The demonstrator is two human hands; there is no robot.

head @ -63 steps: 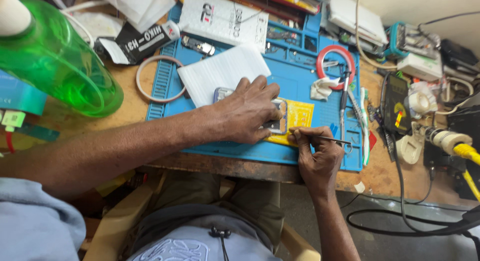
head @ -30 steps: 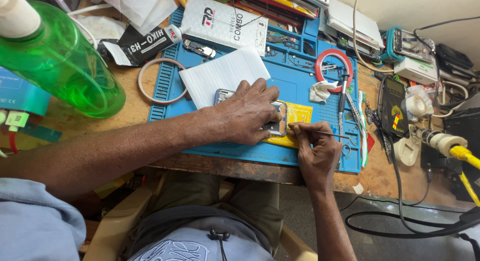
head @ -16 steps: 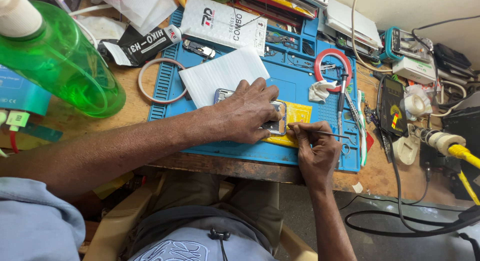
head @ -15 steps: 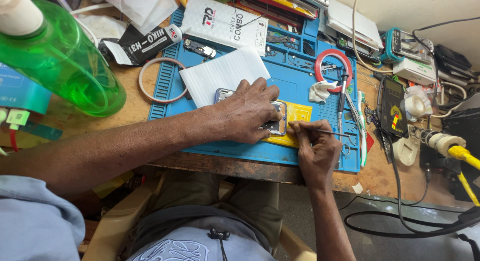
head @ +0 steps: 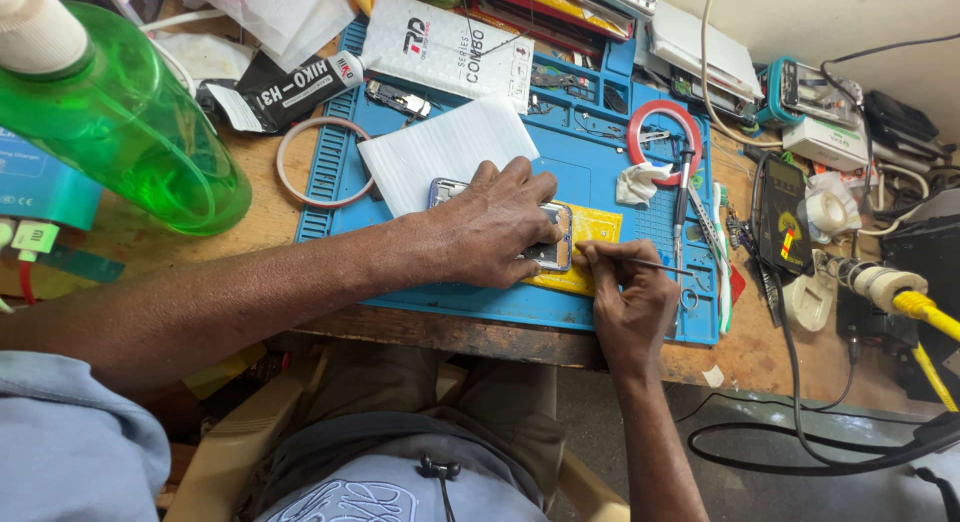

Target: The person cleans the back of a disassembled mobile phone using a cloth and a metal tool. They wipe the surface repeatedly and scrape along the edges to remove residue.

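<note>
I am looking down at the bench, and going left to right a green bottle (head: 120, 122) is crowding the near left corner, a white ring (head: 312, 162) is lying at the edge of the blue mat (head: 470, 307), and a white ribbed sheet (head: 445, 152) is resting further in. My left hand (head: 485, 232) is pressing flat, fingers spread, on the opened phone (head: 553, 244), pinning it to the mat over a yellow pad (head: 592, 227). Only a corner of the phone is showing past my knuckles: a pale blue frame with dark inner parts exposed, so I am judging the back is already off and the inside work is under way, not finished. My right hand (head: 632, 297) is pinching a thin metal tool (head: 650, 265) in a closed grip, its near end meeting the phone's right edge; which part it is touching I cannot tell. No back cover is showing beside the phone, and reassembly seems to be left to do. Further right, a red tape roll (head: 692, 132), a crumpled tissue (head: 640, 182), tweezers (head: 722, 247) and a black meter (head: 785, 212) are lying close by, with cables (head: 800, 402) trailing off the bench edge.
</note>
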